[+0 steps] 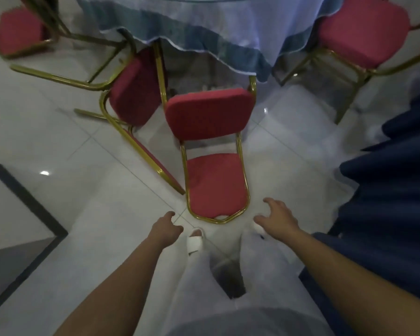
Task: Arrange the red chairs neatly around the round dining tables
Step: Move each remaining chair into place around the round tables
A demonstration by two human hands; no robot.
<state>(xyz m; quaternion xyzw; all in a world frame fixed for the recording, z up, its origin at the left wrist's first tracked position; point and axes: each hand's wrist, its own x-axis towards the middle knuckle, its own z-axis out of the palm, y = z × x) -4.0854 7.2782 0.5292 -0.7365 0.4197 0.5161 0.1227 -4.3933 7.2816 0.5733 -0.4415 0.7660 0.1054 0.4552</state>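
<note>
A red chair [216, 185] with a gold frame stands right in front of me, its seat toward me and its backrest toward the round table [204, 25], which is draped in a pale blue cloth. My left hand [166, 229] hovers just left of the seat's front edge, fingers loosely curled and holding nothing. Just right of that edge, my right hand [277, 217] is spread open and apart from the frame. Beside the chair on the left, a second red chair [131, 93] sits tilted at an angle.
Two more red chairs flank the table, one at the far left [17, 30] and one at the far right [359, 30]. Dark blue cloth [386, 190] hangs close on my right. A dark floor strip [29, 204] runs along the left. My feet stand on white tiles.
</note>
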